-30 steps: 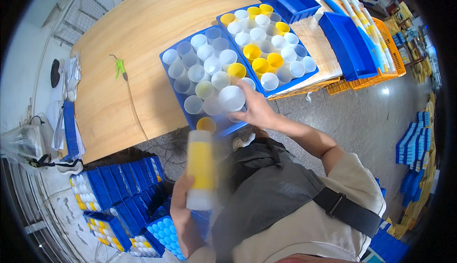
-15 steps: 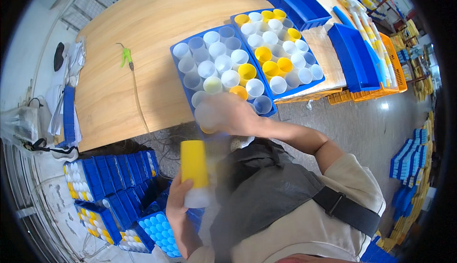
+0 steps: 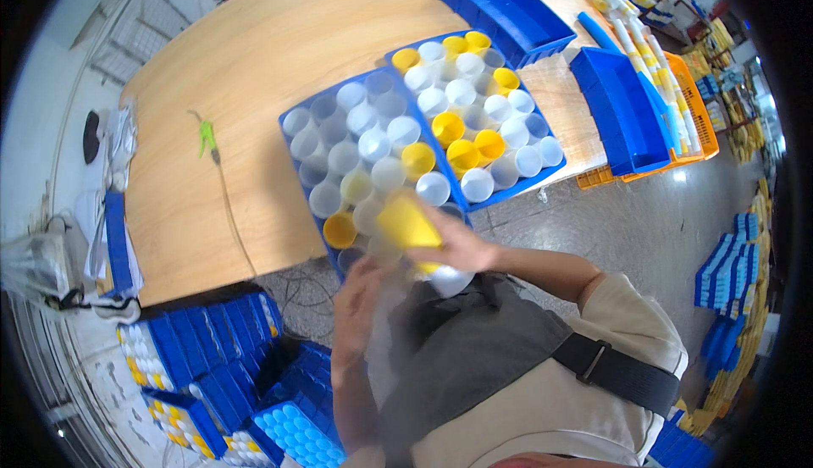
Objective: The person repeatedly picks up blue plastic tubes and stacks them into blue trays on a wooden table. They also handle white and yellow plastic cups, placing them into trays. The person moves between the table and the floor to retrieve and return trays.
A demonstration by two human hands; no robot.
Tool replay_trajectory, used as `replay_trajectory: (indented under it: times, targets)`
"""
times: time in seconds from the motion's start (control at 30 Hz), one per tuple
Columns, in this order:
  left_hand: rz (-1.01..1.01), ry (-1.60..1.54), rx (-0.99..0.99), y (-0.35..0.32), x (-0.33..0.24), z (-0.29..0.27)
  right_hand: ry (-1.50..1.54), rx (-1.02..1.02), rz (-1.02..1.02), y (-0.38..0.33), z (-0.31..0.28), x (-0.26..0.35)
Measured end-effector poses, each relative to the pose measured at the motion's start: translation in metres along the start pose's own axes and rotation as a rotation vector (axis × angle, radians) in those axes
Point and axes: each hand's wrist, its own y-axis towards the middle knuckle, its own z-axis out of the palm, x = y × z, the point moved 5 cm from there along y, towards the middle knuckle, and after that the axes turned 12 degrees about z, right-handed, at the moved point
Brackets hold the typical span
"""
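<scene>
My right hand [image 3: 461, 246] is closed round a tapered yellow cup [image 3: 409, 221] that tilts over the near side of the left tray. A white cup end [image 3: 450, 281] shows just below that hand, seemingly in line with the yellow cup. My left hand [image 3: 357, 294] is at the tray's near edge, its fingers smeared by motion; whether they hold anything is unclear. The left blue tray [image 3: 302, 168] bears rows of upright translucent white cups and a few yellow ones. Beside it, a second blue tray [image 3: 518, 182] is filled likewise.
Long blue bins [image 3: 508, 11] lie beyond and right of the trays. A green air gun [image 3: 207, 138] with a hose rests on the wooden table [image 3: 195, 214]. Stacked blue trays of cups [image 3: 203, 341] stand at lower left. An orange crate [image 3: 699, 108] is at right.
The yellow cup has passed from my left hand to my right and risen toward the tray. My left hand has moved up to the tray edge. The view has shifted slightly.
</scene>
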Motion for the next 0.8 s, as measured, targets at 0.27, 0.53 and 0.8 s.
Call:
replay_trajectory:
  times: [0.27, 0.53, 0.8]
  targets:
    - [-0.313, 0.455, -0.432, 0.143, 0.138, -0.094, -0.764, -0.916, 0.414, 0.039, -0.354, -0.190]
    - [-0.512, 0.292, -0.515, 0.105, 0.102, -0.112, -0.353, -0.669, 0.060, 0.116, -0.359, -0.243]
    - [-0.568, 0.400, -0.655, 0.132, 0.011, 0.027, -0.057, -0.291, 0.024, 0.159, -0.323, -0.231]
